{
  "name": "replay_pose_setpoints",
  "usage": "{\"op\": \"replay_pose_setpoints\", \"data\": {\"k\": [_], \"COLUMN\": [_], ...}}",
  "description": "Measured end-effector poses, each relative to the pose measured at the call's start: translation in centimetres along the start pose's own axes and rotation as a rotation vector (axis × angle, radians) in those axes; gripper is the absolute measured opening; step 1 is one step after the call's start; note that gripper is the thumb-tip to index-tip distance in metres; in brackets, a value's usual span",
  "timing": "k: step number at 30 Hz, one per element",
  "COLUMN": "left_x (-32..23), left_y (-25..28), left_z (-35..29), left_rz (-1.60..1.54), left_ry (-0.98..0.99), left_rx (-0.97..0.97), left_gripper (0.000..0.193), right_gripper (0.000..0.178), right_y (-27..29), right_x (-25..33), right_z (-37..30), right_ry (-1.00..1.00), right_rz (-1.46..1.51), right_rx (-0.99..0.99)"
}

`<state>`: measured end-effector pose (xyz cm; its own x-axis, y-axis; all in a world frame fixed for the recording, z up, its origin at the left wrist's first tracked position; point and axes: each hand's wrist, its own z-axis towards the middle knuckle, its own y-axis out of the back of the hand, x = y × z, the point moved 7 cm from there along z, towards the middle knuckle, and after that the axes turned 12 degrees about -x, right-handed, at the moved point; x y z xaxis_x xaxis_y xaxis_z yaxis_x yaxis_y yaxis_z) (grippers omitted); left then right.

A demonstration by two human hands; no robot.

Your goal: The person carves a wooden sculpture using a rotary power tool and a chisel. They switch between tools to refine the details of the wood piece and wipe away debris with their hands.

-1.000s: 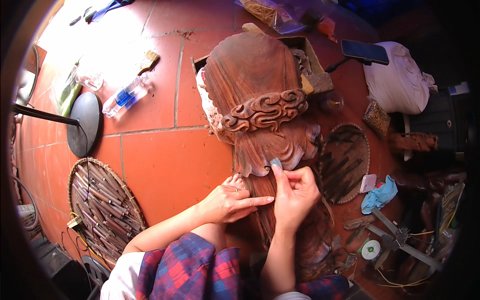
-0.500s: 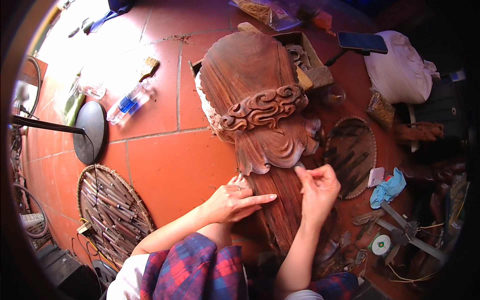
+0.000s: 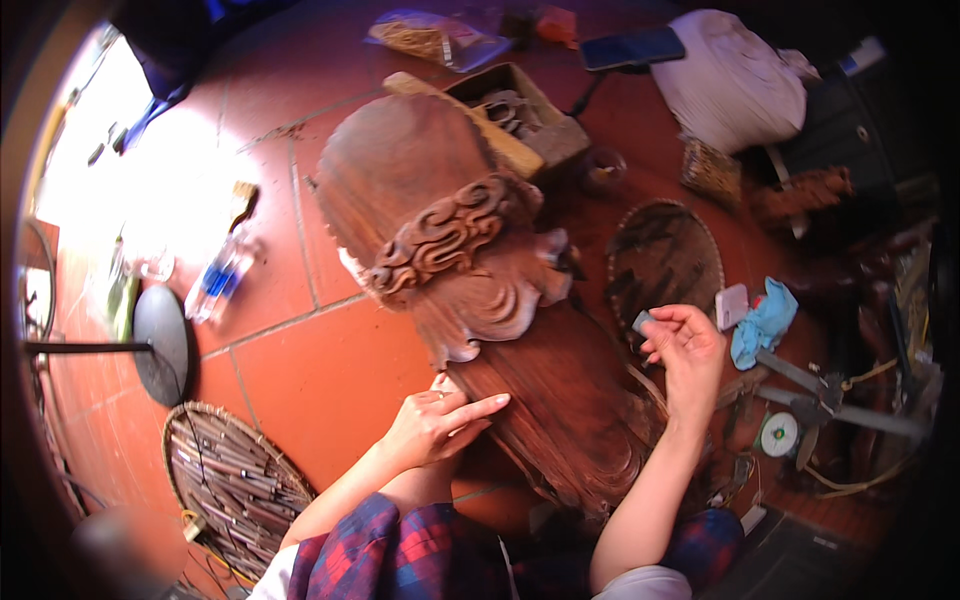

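Note:
A large carved reddish-brown wooden piece (image 3: pixel 560 390) lies before me, with a smooth rounded far end, a band of scrollwork and a wavy carved fold. My left hand (image 3: pixel 436 424) rests at its left edge, index finger stretched out onto the wood and nothing visible in the grasp. To the right of the carving, my right hand (image 3: pixel 688 352) is raised, thumb and fingers pinching a small grey flat piece (image 3: pixel 642 321). What that piece is made of cannot be made out. Beyond the right hand lies a round woven tray (image 3: pixel 668 235) with dark pieces on it.
Left, a round basket (image 3: pixel 235 480) holds many tool handles near a black round stand base (image 3: pixel 163 345). A plastic bottle (image 3: pixel 217 278) and brush (image 3: pixel 242 200) lie farther off. Behind the carving stands a box (image 3: pixel 555 140); right are a white sack (image 3: pixel 740 85) and blue cloth (image 3: pixel 765 325).
My right hand has moved right, off the carved fold, with the grey piece in its pinch. The view has shifted; my left hand stays by the carving's left edge.

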<state>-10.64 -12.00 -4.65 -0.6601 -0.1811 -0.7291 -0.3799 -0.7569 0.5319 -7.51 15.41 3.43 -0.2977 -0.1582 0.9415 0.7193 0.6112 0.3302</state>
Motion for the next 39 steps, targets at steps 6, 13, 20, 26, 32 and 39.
{"op": "replay_pose_setpoints", "data": {"k": [6, 13, 20, 26, 32, 39], "left_x": [-0.2, -0.3, -0.3, -0.3, 0.2, -0.1], "left_y": [-0.3, -0.6, -0.2, -0.3, -0.5, -0.7], "left_z": [0.1, -0.1, -0.1, 0.0, -0.8, -0.3], "left_rz": [0.008, 0.016, 0.046, 0.031, 0.024, 0.027], "left_ry": [0.008, 0.023, 0.018, 0.032, 0.025, 0.004], "left_rx": [0.01, 0.021, 0.016, 0.021, -0.012, -0.014], "left_gripper": [0.055, 0.054, 0.054, 0.053, 0.056, 0.055], "right_gripper": [0.01, 0.012, 0.01, 0.009, 0.021, 0.024], "right_y": [5.5, 1.7, -6.3, -14.9, -15.3, 3.5], "right_x": [-0.4, -6.9, -7.8, -2.9, -2.0, -11.8], "right_z": [5.1, 8.1, 11.9, 17.6, 19.0, 17.9], "right_ry": [0.043, -0.172, -0.104, 0.047, 0.368, -0.138], "right_rz": [-0.113, -0.07, -0.005, 0.294, 0.067, -0.297], "right_rx": [0.064, 0.21, 0.28, 0.191, 0.125, 0.056]}}
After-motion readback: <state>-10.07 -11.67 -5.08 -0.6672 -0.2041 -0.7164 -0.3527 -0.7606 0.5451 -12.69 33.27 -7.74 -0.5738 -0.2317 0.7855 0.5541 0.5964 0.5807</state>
